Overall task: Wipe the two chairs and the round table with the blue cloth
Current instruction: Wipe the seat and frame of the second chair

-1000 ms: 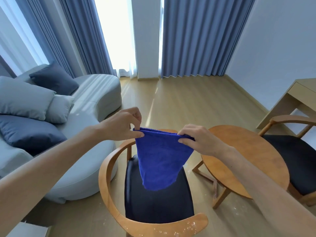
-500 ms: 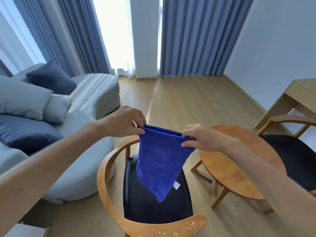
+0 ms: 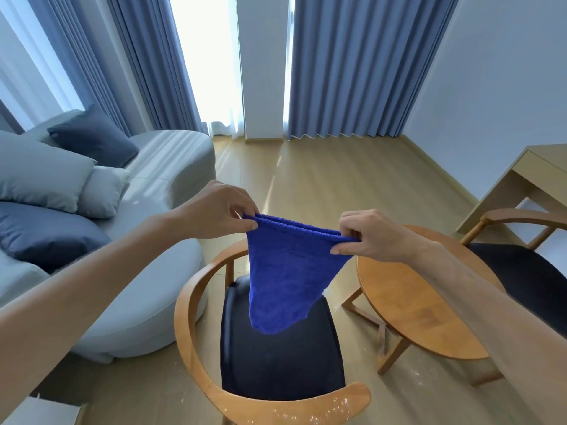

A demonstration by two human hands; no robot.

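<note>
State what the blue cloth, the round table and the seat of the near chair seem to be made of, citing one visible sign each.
Blue cloth: soft terry or microfibre, seemingly; nubby pile, hangs limp.
Round table: wood, light sheen; visible grain and honey tone.
Near chair seat: dark padded upholstery, matte; fabric or leatherette unclear.

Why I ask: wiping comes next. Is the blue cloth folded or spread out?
Folded: the blue cloth shows two layers along its top edge, pinched by the left hand and right hand.

Both forearms are bare from the lower frame edges to the wrists, with no sleeve showing on either. The left hand (image 3: 214, 211) and the right hand (image 3: 372, 237) wear no gloves, rings, watch or bracelet. The fingernails that show are short and plain.
</note>
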